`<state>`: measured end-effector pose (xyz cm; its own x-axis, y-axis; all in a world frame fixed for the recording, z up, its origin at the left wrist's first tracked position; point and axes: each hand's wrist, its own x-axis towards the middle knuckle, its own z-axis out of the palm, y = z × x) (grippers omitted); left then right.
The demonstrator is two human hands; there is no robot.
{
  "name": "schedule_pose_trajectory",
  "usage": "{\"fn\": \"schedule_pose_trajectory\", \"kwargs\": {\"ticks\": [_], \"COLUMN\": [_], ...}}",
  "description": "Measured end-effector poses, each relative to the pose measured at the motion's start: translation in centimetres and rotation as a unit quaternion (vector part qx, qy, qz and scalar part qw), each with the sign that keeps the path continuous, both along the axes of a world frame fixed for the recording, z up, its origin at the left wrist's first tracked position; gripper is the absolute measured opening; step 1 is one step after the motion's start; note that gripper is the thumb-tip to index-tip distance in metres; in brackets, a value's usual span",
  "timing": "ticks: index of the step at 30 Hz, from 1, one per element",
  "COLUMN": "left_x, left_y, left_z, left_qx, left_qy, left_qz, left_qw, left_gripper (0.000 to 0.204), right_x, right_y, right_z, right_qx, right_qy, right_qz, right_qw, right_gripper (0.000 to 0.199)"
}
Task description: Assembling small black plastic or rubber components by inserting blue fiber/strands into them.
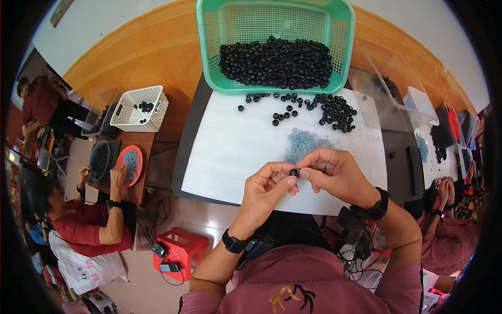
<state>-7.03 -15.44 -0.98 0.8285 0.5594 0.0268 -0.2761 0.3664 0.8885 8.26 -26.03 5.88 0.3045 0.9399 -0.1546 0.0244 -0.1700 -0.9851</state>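
Note:
Between the fingertips of my left hand (267,189) is a small round black part (294,172), held above the front of the white sheet (219,152). My right hand (334,175) pinches at the part's right side; whatever its fingers hold is too small to make out. Just beyond my hands lies a pile of tiny clear-blue pieces (307,143). Farther back is a loose heap of black ring-like parts (337,111), with several strays to its left. A green basket (209,78) at the far edge holds many more of them.
A clear plastic bin (376,104) stands at the right, near a dark oblong object (415,170). On the left, a co-worker (94,225) sits at another table with a white basket (157,118) and an orange plate (121,157). A red stool (180,248) stands on the floor. Another person works at far right.

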Motion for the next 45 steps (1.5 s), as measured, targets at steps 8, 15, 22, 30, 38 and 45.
{"fn": "schedule_pose_trajectory", "kwargs": {"ticks": [8,15,22,30,38,45], "left_x": [0.7,1.3,1.6,1.3,1.5,1.3], "left_y": [-1.1,-1.6,-2.0,-1.7,-1.2,-1.3], "left_z": [0.3,0.3,0.7,0.9,2.3,2.7], "left_qx": [0.004,-0.005,0.036,0.174,0.364,0.378], "left_qy": [0.023,0.005,0.016,0.044,-0.049,-0.043], "left_qz": [-0.016,-0.015,-0.018,0.006,0.040,0.040], "left_qw": [1.000,1.000,0.999,0.984,0.929,0.924], "left_gripper": [0.022,0.022,0.024,0.025,0.027,0.026], "right_x": [0.7,1.2,2.1,2.1,2.0,1.0], "right_y": [-1.4,-2.1,-2.3,-2.7,-3.2,-3.5], "right_z": [-1.0,-1.2,-0.7,-1.1,-1.9,-2.9], "right_qx": [0.049,0.074,0.005,-0.048,-0.062,0.004], "right_qy": [-0.112,-0.051,0.098,0.235,0.334,0.286], "right_qz": [0.002,-0.001,-0.004,-0.013,0.093,0.092], "right_qw": [0.992,0.996,0.995,0.971,0.936,0.954], "right_gripper": [0.012,0.011,0.016,0.021,0.030,0.032]}}
